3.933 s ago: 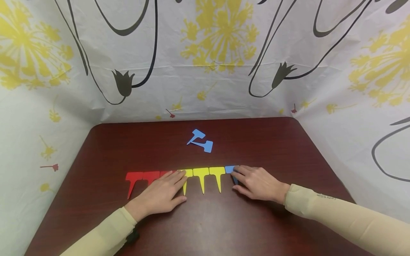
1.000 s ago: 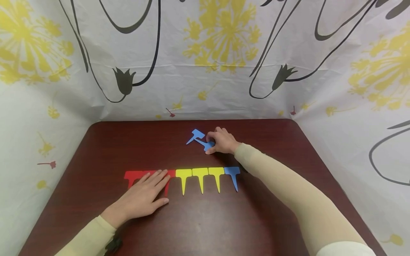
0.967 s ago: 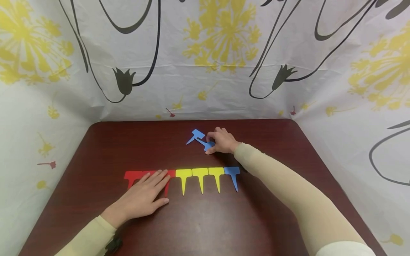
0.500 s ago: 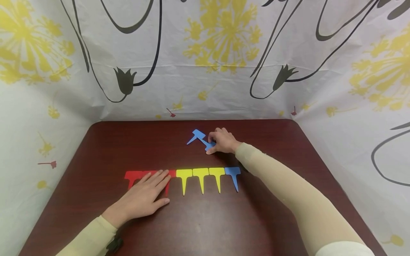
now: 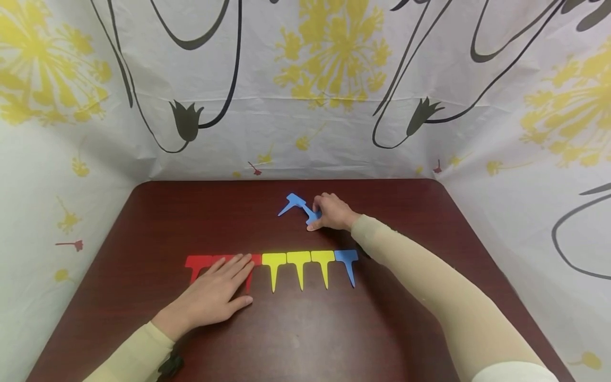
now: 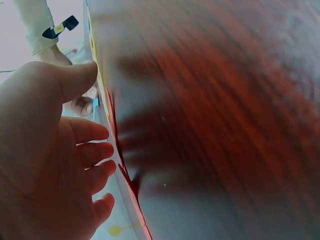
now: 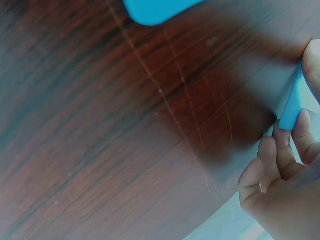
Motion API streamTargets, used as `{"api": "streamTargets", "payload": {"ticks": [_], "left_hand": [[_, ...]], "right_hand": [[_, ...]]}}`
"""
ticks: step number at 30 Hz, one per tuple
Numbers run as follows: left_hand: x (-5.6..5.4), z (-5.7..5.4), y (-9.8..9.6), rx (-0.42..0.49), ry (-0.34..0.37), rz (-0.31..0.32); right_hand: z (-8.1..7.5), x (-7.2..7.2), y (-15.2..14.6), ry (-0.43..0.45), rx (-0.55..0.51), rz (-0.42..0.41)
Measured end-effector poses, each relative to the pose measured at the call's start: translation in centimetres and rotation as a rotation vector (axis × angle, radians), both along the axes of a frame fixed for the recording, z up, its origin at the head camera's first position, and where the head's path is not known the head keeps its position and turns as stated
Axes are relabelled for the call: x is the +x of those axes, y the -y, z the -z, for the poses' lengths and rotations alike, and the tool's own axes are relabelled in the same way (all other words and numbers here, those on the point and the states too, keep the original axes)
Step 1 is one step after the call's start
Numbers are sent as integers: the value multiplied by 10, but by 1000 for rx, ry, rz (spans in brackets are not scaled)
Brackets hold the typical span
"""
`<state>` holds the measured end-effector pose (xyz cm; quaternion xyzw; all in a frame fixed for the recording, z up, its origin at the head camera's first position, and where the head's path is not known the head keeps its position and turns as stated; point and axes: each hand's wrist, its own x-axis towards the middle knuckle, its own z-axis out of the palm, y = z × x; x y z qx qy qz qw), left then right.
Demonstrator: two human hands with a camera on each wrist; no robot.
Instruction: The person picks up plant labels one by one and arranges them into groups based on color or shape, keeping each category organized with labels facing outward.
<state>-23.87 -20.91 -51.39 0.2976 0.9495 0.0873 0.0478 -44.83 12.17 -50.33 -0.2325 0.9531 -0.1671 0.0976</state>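
Note:
My right hand [image 5: 335, 212] pinches the head of a blue T-shaped plant label [image 5: 309, 212] between thumb and fingers at the far part of the table. Its stem points up-left, meeting a second blue plant label [image 5: 296, 200]. In the right wrist view the pinched head shows as a blue edge [image 7: 292, 107]. Flat and spread, my left hand [image 5: 207, 297] rests over the red plant labels [image 5: 198, 260], partly hiding them. Yellow plant labels [image 5: 298, 258] and one blue plant label [image 5: 346, 257] continue that row rightward, heads edge to edge, stems toward me.
The dark reddish-brown table [image 5: 296, 334] has rounded far corners. A white sheet [image 5: 267, 132] printed with flowers stands around its back and sides. A dark band [image 5: 170, 365] is on my left wrist.
My right hand went from the row's blue label to the far blue labels and gripped one; its stem has since swung away from me. My left hand shifted left onto the red labels.

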Motion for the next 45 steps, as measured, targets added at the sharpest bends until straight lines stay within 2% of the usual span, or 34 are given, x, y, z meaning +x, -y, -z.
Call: {"api": "streamTargets", "payload": {"ticks": [6,11,23,30,36,39,45], "left_hand": [[-1,-2,-1,-7,-3,-7],[-1,-4,-1,-19,8,-13],[-2,-4,0,-24,16,-12],[-2,-4,1,-19,14,-8],[-2,-3,0,-20,7,5],[-2,-2,-1,-17,5,7],[-2,-2,-2,-9,10,13]], "right_hand": [[2,2,0,68,-93,14],[4,2,1,67,-117,7],[-7,-1,-1,101,-225,-42],[-10,-1,-2,85,-205,-43],[-21,-2,-4,34,-162,-31],[-26,-1,-6,17,-171,-48],[-33,0,-13,44,-213,-35]]}}
